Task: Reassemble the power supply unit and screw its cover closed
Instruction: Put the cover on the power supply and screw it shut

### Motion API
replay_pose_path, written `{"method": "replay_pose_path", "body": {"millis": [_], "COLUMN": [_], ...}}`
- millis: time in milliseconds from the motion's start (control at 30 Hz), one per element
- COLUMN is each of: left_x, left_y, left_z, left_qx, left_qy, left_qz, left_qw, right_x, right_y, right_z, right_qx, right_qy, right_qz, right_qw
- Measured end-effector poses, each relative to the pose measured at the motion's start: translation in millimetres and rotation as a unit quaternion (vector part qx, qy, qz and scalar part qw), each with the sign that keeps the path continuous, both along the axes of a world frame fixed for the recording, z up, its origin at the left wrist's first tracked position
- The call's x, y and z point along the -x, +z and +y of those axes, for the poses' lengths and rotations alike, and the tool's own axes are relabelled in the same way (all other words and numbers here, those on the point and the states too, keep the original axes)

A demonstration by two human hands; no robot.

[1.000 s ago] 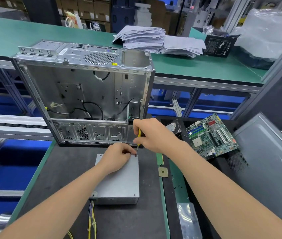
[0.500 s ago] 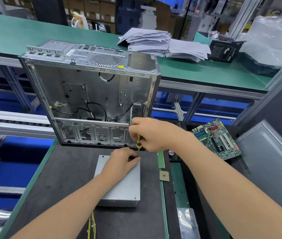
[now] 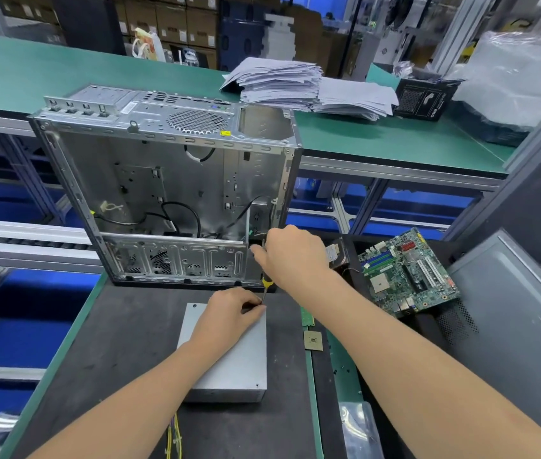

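Our right hand [image 3: 292, 260] grips the screwdriver [image 3: 267, 282]; our left hand [image 3: 229, 314] pinches its tip on the power supply unit [image 3: 229, 369]. We cannot read the case sticker [image 3: 225, 132].

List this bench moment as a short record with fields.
Power supply unit: flat on the dark mat, cover on
Screwdriver: nearly upright, tip at the unit's far right corner
Right hand: grips the screwdriver's handle
Left hand: rests on the unit, fingers curled round the tip
Computer case: open, standing behind the unit
Motherboard: to the right, apart
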State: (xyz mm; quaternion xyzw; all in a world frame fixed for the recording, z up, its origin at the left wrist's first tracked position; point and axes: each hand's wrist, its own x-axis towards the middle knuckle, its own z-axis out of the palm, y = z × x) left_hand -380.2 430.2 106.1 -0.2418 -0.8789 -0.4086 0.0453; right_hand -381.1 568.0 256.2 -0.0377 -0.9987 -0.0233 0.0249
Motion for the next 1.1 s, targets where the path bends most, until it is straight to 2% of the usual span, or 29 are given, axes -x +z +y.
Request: {"method": "replay_pose_path", "body": {"millis": [100, 167, 233, 300, 367, 467, 667, 767, 833, 933, 1033, 1100], "left_x": [0.7, 1.5, 1.7, 1.5, 1.6, 2.2, 1.9, 2.7, 3.3, 3.6, 3.8, 3.9], "left_y": [0.4, 0.2, -0.1, -0.3, -0.2, 0.0, 0.2, -0.5, -1.8, -1.7, -2.3, -2.5], "left_z": [0.1, 0.2, 0.1, 0.5, 0.8, 0.2, -1.0, -1.1, -0.9, -0.3, -0.4, -0.4], "left_qx": [0.003, 0.003, -0.001, -0.003, -0.003, -0.004, -0.008, -0.008, -0.006, -0.006, -0.004, 0.001], "left_qy": [-0.003, -0.004, -0.002, -0.001, -0.003, -0.002, -0.007, -0.004, 0.0, -0.003, -0.003, -0.002], "left_qz": [0.0, -0.002, -0.008, -0.011, -0.012, -0.006, -0.003, -0.02, -0.028, -0.033, -0.029, -0.028], "left_qw": [1.0, 1.0, 1.0, 1.0, 1.0, 1.0, 1.0, 1.0, 1.0, 0.999, 1.0, 1.0], "right_x": [-1.3, -3.4, -7.9, -9.1, -10.6, -9.2, -1.6, 0.6, 1.2, -3.7, -8.6, -9.4], "right_y": [9.1, 17.4, 25.4, 26.2, 24.7, 18.8, 6.3, 9.4, 15.4, 23.8, 33.5, 34.5], "right_z": [1.8, 7.5, 13.7, 18.0, 16.5, 14.2, 4.7, -0.9, -2.4, 2.4, 14.5, 19.3], "right_qx": [-0.017, -0.028, -0.058, -0.071, -0.053, -0.013, 0.085, 0.063, 0.015, -0.007, -0.066, -0.074], "right_qy": [0.038, 0.16, 0.298, 0.355, 0.339, 0.291, 0.066, -0.013, -0.017, 0.107, 0.309, 0.365], "right_qz": [-0.021, -0.06, -0.091, -0.121, -0.135, -0.089, -0.043, -0.066, -0.072, -0.084, -0.12, -0.135], "right_qw": [0.999, 0.985, 0.949, 0.924, 0.929, 0.953, 0.993, 0.996, 0.997, 0.991, 0.941, 0.918]}}
